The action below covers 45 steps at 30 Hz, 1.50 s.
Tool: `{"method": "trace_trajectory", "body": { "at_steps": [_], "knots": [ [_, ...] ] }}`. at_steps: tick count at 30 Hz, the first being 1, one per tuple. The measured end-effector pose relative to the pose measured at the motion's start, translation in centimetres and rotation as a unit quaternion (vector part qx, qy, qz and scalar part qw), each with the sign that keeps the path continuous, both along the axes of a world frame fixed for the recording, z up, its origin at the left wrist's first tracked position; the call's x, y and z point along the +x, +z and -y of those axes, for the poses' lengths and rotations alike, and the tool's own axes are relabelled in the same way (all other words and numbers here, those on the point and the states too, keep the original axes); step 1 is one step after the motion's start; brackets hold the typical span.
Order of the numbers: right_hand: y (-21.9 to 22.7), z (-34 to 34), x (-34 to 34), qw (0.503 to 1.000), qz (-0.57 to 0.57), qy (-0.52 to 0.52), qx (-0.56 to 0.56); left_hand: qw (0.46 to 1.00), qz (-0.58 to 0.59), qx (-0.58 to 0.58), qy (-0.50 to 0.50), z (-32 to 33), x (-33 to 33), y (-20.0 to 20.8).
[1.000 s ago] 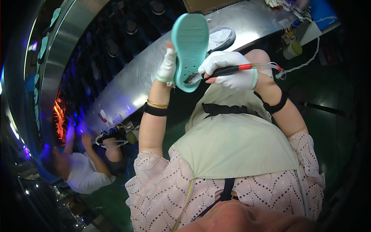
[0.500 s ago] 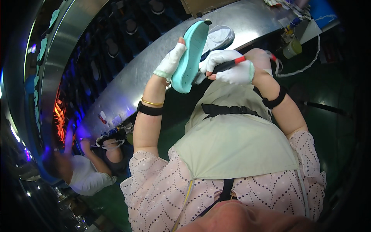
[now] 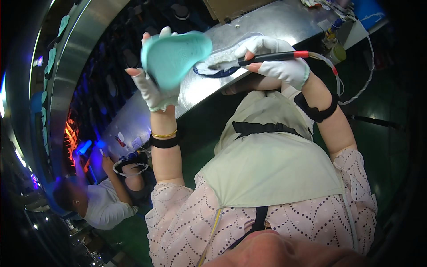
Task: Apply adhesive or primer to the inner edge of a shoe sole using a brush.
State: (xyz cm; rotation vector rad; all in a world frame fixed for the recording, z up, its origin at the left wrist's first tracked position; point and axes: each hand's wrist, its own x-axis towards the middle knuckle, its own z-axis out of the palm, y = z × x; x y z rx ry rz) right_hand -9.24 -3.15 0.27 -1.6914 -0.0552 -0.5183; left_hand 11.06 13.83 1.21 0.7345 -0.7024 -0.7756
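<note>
A teal shoe sole [image 3: 171, 58], a little blurred, rests in my left hand [image 3: 149, 91], tilted above the metal bench. The gloved fingers curve round its edge, bare fingertips showing past it. My right hand [image 3: 284, 73], in a white glove with cut fingertips, grips a black-handled brush [image 3: 272, 57] with a red band and a thin tube at its back end. The pale bristles are over a white and navy shoe [image 3: 217, 74] lying on the bench to the right of the sole; whether they touch it I cannot tell.
The curved metal bench [image 3: 129, 116] runs from lower left to upper right. A cardboard box [image 3: 235, 8] stands at its far edge. Beyond it, a dark rack carries several shoe parts. The brush's tube trails right, near a small container [image 3: 336, 55]. Another person [image 3: 104, 202] works at left.
My left hand has moved left and turned the sole from nearly edge-on to broad side up. My right hand has shifted up with the brush, from beside the sole to over the shoe.
</note>
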Motion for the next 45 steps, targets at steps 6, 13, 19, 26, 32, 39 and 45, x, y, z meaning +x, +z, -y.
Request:
{"method": "trace_trajectory", "body": {
  "at_steps": [6,13,19,26,32,39,45],
  "knots": [
    [-1.3,-2.1,0.8,0.981,-0.052,-0.072,0.172,0.937,-0.293,0.062,-0.183,-0.5,-0.4,-8.1],
    [-3.8,-1.3,4.0,0.974,0.051,-0.194,0.102,0.963,-0.233,0.031,-0.133,2.0,-8.2,-9.2],
    [-1.7,-4.0,3.2,0.995,0.018,-0.098,-0.002,0.973,-0.214,0.089,-0.013,2.2,-8.3,-9.7],
    [-2.5,-3.7,3.0,0.960,0.075,-0.137,-0.231,0.974,-0.210,0.075,0.036,2.2,-6.4,-10.6],
    [-3.2,-5.1,1.6,0.993,0.047,-0.081,-0.067,0.978,-0.206,0.039,0.013,2.0,-6.3,-9.3],
    [-3.6,-5.9,1.0,0.969,0.086,-0.075,-0.219,0.983,-0.179,0.040,0.012,2.0,-5.2,-9.0],
    [-4.3,-4.8,0.5,0.988,0.047,-0.048,-0.136,0.977,-0.211,0.034,-0.019,1.6,-4.1,-9.2]
  ]
}}
